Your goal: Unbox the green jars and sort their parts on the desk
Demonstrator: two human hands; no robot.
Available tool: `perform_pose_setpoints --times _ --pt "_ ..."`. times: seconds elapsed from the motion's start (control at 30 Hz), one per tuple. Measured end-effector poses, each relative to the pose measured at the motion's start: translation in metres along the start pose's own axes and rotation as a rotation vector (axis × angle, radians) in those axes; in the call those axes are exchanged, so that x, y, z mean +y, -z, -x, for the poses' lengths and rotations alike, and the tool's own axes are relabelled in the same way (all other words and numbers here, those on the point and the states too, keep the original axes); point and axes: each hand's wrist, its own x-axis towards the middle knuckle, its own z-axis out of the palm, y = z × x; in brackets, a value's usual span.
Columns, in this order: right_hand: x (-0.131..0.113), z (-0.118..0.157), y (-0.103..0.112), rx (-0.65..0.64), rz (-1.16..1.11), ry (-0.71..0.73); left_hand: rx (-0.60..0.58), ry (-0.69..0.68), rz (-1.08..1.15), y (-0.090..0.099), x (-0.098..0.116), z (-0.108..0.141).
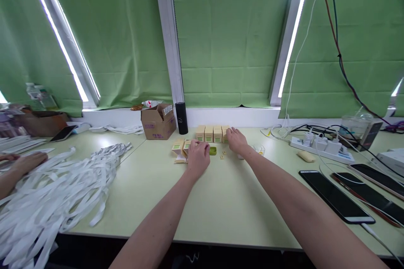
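Four small tan boxes with green labels (208,134) stand in a row towards the back of the table. My right hand (237,139) touches the rightmost box, its fingers closed around it. My left hand (198,156) is at the right side of some tan folded cartons (178,147), fingers bent together; what they grip is too small to make out. Between my hands sits a small green tray (213,150), with a few tiny yellow pieces (222,156) to its right. A small clear container (260,150) is partly hidden behind my right wrist.
A cardboard box (158,122) and black cylinder (181,118) stand behind on the left. White straps (72,180) cover the left side, where another person's hand (31,161) rests. Phones (336,195), cables and a power strip (322,150) lie on the right.
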Motion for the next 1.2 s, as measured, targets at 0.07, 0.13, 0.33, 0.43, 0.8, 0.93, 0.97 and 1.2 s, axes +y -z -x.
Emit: perform_pose_setpoints --times 0.07,0.13,0.33,0.43,0.8,0.93,0.97,1.2 --pt "0.001 -0.001 -0.001 0.001 -0.013 0.003 -0.075 -0.085 0.03 -0.001 0.003 0.002" --pt "0.001 -0.001 -0.002 0.009 -0.027 -0.006 -0.138 -0.175 0.055 -0.001 0.007 0.004" --pt "-0.004 0.001 0.002 0.056 -0.097 -0.038 -0.198 -0.267 0.112 -0.002 0.012 0.007" --pt "-0.005 0.003 0.011 0.114 -0.158 -0.05 -0.144 -0.251 0.135 -0.002 0.009 0.007" --pt "-0.011 0.067 0.048 0.35 -1.348 -0.16 -0.085 -0.078 0.544 0.004 0.017 0.007" --pt "-0.017 0.102 0.04 0.221 -1.595 -0.168 -0.297 -0.057 0.667 0.007 0.027 0.013" --pt "-0.018 0.108 0.037 0.211 -1.618 -0.174 -0.334 -0.05 0.676 0.006 0.029 0.015" --pt "-0.022 0.126 0.027 0.238 -1.488 -0.098 -0.43 0.041 0.669 0.003 0.032 0.019"
